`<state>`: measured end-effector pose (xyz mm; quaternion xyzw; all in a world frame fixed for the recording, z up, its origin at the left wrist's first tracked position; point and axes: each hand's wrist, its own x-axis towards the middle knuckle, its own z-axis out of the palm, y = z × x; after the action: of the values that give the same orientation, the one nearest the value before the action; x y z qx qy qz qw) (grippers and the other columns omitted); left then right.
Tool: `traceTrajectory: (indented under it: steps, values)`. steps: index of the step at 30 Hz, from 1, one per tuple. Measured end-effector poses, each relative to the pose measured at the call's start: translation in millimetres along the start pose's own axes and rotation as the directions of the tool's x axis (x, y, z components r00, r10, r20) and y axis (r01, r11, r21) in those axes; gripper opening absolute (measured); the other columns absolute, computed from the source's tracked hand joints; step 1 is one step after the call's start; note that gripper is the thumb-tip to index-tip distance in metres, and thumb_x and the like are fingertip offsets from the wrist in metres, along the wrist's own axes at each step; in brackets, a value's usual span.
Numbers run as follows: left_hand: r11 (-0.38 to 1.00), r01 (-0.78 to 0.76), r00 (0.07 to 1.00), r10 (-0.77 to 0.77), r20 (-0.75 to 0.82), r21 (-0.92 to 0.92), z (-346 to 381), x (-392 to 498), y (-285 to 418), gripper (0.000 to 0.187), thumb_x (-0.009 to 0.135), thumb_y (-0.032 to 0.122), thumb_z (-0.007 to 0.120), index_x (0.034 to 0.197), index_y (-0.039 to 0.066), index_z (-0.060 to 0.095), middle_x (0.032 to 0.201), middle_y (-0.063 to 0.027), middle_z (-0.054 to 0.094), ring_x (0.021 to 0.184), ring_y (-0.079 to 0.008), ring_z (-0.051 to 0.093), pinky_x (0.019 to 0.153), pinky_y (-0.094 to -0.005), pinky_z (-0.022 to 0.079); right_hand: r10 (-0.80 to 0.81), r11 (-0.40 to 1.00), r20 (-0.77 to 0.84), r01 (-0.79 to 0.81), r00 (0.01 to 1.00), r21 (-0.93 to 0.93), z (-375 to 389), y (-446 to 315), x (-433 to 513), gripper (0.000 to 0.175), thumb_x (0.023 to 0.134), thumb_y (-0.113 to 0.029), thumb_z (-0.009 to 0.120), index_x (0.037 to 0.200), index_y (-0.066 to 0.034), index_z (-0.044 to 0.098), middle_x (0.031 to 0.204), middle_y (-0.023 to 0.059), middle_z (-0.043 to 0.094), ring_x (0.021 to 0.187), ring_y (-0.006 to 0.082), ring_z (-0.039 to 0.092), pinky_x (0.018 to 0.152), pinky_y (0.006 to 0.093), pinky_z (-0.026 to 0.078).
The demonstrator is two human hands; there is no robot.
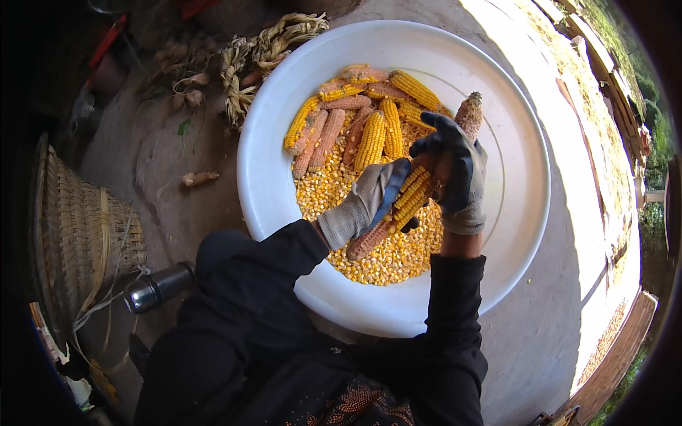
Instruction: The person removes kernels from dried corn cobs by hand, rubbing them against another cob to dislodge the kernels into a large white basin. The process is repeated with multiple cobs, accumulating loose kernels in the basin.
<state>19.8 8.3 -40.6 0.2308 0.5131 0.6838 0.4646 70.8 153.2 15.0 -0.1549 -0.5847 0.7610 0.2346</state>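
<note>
A wide white plastic basin (pixel 519 213) lies before me with loose yellow corn kernels (pixel 367 266) in its bottom. Both my hands wear grey gloves with dark blue coating. My left hand (pixel 367 199) is closed on a partly shelled corn cob (pixel 410 199), whose bare reddish end points down and left. My right hand (pixel 458 170) grips a bare corn cob (pixel 470 116) that sticks out above the fingers and lies against the other cob. Where the two cobs meet is partly hidden by the fingers. Full yellow ears (pixel 371 139) and bare cobs (pixel 327 139) are heaped at the basin's far side.
A woven basket (pixel 88 229) and a steel flask (pixel 160 287) are at the left. Braided dry husks (pixel 234 80) touch or nearly touch the basin's upper left. Roots (pixel 194 97) lie on the concrete floor beyond. A wooden beam (pixel 618 357) is at the lower right.
</note>
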Motion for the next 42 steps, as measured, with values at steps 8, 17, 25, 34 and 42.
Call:
traceTrajectory:
  steps: [8, 17, 25, 34, 42]
  values:
    - [0.968, 0.063, 0.998, -0.057, 0.032, -0.242, 17, -3, 22, 0.049, 0.101, 0.042, 0.038, 0.123, 0.001, 0.05, 0.101, -0.011, 0.065, 0.089, -0.0175, 0.066, 0.079, -0.0306, 0.056, -0.318, 0.942, 0.123, 0.297, 0.94, 0.158, -20, 15, 6, 0.043, 0.092, -0.032, 0.058, 0.115, 0.0043, 0.06, 0.082, 0.0136, 0.064, 0.078, 0.0209, 0.065, 0.066, 0.0322, 0.053]
    - [0.983, 0.129, 0.97, -0.098, -0.221, 0.129, 16, -5, 17, 0.046, 0.103, 0.039, 0.034, 0.113, -0.001, 0.055, 0.094, -0.0068, 0.062, 0.085, -0.0115, 0.059, 0.077, -0.0288, 0.049, -0.02, 0.996, -0.034, 0.023, 0.999, 0.086, -8, 1, 3, 0.033, 0.09, -0.024, 0.059, 0.102, 0.0056, 0.066, 0.073, 0.0117, 0.064, 0.068, 0.0196, 0.065, 0.063, 0.0295, 0.051]
    - [0.99, 0.138, 0.977, -0.138, -0.161, -0.012, 19, -1, 9, 0.043, 0.1, 0.044, 0.045, 0.108, 0.003, 0.055, 0.087, -0.0024, 0.06, 0.069, -0.0083, 0.062, 0.058, -0.0258, 0.056, 0.142, 0.989, -0.157, -0.146, 0.977, -0.012, 0, 4, 5, 0.028, 0.087, -0.019, 0.062, 0.101, 0.005, 0.067, 0.069, 0.0099, 0.063, 0.06, 0.0184, 0.064, 0.054, 0.0281, 0.049]
    - [0.979, 0.205, 0.94, -0.196, -0.281, 0.004, 6, 2, -5, 0.039, 0.103, 0.039, 0.038, 0.099, 0.003, 0.055, 0.082, -0.0019, 0.061, 0.073, -0.0082, 0.062, 0.065, -0.0263, 0.054, 0.09, 0.978, -0.062, -0.1, 0.994, -0.185, 1, -1, 2, 0.048, 0.093, -0.038, 0.053, 0.111, 0.0052, 0.063, 0.079, 0.0125, 0.066, 0.071, 0.0195, 0.065, 0.063, 0.03, 0.051]
    - [0.842, -0.028, 0.986, 0.113, -0.126, 0.538, 11, 5, 16, 0.043, 0.102, 0.034, 0.041, 0.119, -0.003, 0.054, 0.103, -0.0067, 0.064, 0.096, -0.0123, 0.057, 0.085, -0.0291, 0.046, -0.09, 0.962, 0.072, 0.106, 0.993, -0.251, -6, 9, 1, 0.056, 0.094, -0.047, 0.048, 0.118, 0.0023, 0.061, 0.088, 0.0145, 0.067, 0.074, 0.0209, 0.065, 0.065, 0.0327, 0.052]
